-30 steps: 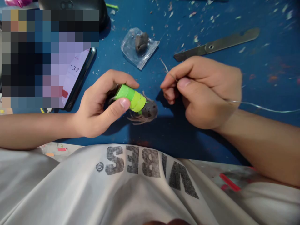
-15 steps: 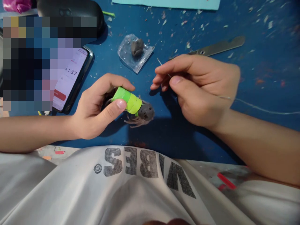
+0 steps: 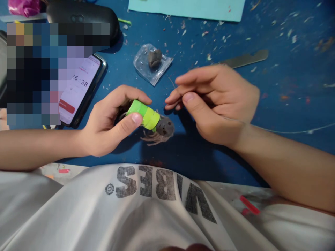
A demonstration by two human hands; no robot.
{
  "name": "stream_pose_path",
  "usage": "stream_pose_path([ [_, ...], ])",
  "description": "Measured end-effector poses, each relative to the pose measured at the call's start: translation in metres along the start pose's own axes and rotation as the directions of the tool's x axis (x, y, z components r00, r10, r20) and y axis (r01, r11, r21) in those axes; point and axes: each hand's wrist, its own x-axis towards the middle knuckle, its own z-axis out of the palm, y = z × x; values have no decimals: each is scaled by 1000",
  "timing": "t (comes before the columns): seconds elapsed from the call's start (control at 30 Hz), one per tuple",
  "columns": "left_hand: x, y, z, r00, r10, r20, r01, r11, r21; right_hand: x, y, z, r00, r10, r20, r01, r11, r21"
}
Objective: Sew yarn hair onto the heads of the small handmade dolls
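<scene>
My left hand (image 3: 112, 120) is closed around a small figure with a light-green banded body (image 3: 143, 113). Its dark grey, clay-like head (image 3: 165, 127) has small holes and points right, with brownish yarn strands (image 3: 154, 138) hanging below. To the right, my right hand (image 3: 214, 101) pinches a thin needle-like piece (image 3: 171, 82), whose tip shows past the fingers; its exact kind is unclear. A pale thread (image 3: 288, 132) runs from beside this hand over the wrist to the right edge. The two hands are apart.
Beyond the hands are a clear plastic bag (image 3: 142, 64) with a grey lump (image 3: 155, 58) on it, and a flat metal blade (image 3: 248, 58). A phone (image 3: 86, 89), a black case (image 3: 83, 17) and a light-blue sheet (image 3: 188, 8) lie on the blue, scrap-strewn table (image 3: 282, 83).
My right hand has moved slightly left and down, closer to the figure's head. The left hand still holds the figure. The view has shifted slightly.
</scene>
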Motion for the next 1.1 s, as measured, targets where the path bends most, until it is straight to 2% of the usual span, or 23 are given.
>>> stream_pose_path([
  [0.03,0,-6,0,999,33,-4,-33,999,-26,0,1,0,1000,17,-9,-17,999,-29],
  [0.13,-1,-17,-1,999,-47,-4,47,999,1,2,1,-1,999,9,-38,-12,998,-68],
  [0.27,-4,-16,-3,994,-110,5,110,993,33,5,0,-2,999,0,-41,-2,999,-54],
  [0.53,-5,-18,-4,994,-112,-14,112,993,39,2,11,-1,996,65,-61,-65,998,-7],
  [0.73,-3,-21,-2,996,-88,-19,89,995,37,2,11,0,988,4,-155,-6,1000,-10],
  [0.83,-1,-23,-2,994,-107,-25,107,994,-11,3,-1,2,992,-31,-126,23,998,-66],
  [0.93,1,-24,-2,994,-107,-4,106,992,-65,4,-12,3,988,-124,-88,108,978,-176],
  [1.1,3,-24,-3,993,-118,17,119,988,-96,2,-17,4,967,-244,-72,208,923,-324],
])
